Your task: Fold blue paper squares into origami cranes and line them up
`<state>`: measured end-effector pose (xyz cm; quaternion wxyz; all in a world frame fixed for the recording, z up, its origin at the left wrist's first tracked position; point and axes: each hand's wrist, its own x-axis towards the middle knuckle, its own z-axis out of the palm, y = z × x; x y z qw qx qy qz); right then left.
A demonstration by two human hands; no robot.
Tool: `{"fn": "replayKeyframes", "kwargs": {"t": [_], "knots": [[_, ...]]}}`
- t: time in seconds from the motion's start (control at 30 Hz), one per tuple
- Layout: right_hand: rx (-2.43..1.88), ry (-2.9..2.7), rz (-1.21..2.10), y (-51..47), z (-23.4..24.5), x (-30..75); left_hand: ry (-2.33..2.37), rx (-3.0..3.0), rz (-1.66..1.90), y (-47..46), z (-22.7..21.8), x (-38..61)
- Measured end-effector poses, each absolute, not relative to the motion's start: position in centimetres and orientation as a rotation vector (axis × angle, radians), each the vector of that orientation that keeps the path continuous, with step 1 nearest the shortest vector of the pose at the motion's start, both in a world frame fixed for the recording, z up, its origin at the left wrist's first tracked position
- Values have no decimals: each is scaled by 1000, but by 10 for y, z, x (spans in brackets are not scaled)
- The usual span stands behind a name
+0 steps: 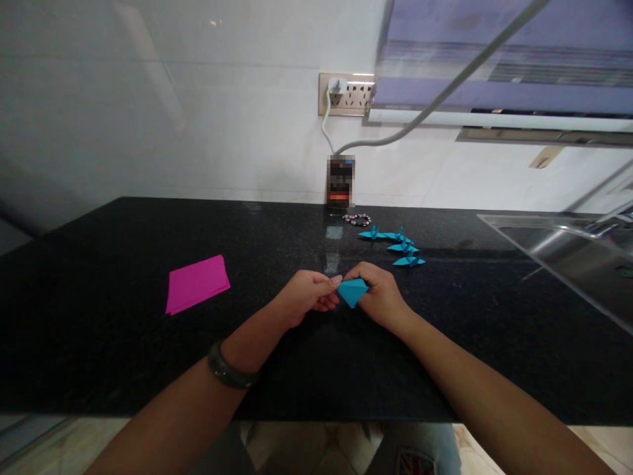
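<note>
Blue paper (352, 293), folded to a small pointed piece, is occupying the centre of the head view, held just above the near half of the black table (123, 356). From my remote post I am viewing both hands meeting at it. The left hand (305, 297) is pinching the left corner, thumb over the top and fingers curling beneath, with scarcely any gap. The right hand (383, 295) is closing round the right side, fingers bent; I cannot tell how its hidden fingertips are lying.

As for handling, I am judging the piece to be very light, fairly stiff along its layered folds, little inclined to slip, yet easily creased or torn. I am favouring a light grip at the corners and folded edges, leaving the broad face unpressed.

By count, I am finding one folded piece between the hands; four blue paper cranes (405, 248), lying close together beyond the right hand; one stack of pink sheets (198, 285) at left, whose number I am unable to determine; one beaded loop (357, 220) near the wall; one dark bangle (230, 367), encircling the left wrist; and one sink (509, 232) at right.
</note>
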<state>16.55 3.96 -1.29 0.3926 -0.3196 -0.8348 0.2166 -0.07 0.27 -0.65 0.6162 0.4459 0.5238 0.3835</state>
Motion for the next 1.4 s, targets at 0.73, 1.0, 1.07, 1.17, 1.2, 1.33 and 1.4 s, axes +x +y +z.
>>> {"fn": "replayKeyframes", "kwargs": {"t": [0.73, 1.0, 1.07, 1.17, 1.2, 1.33, 1.4], "knots": [[-926, -1546, 1344, 46, -14, 163, 1144, 1401, 929, 4, -11, -1], [-808, -1352, 1507, 43, -12, 160, 1241, 1267, 1084, 2, -4, 3], [-788, -1418, 1509, 40, -10, 160, 1257, 1233, 1152, 2, -3, 4], [-804, -1527, 1483, 34, -6, 158, 1251, 1233, 1181, 2, -3, 5], [-812, -1547, 1473, 33, -5, 157, 1249, 1239, 1171, 1, -4, 6], [-840, -1594, 1393, 33, -4, 158, 1221, 1281, 1099, -1, -6, 9], [-845, -1616, 1364, 34, -4, 159, 1196, 1288, 1073, -2, -6, 9]]}}
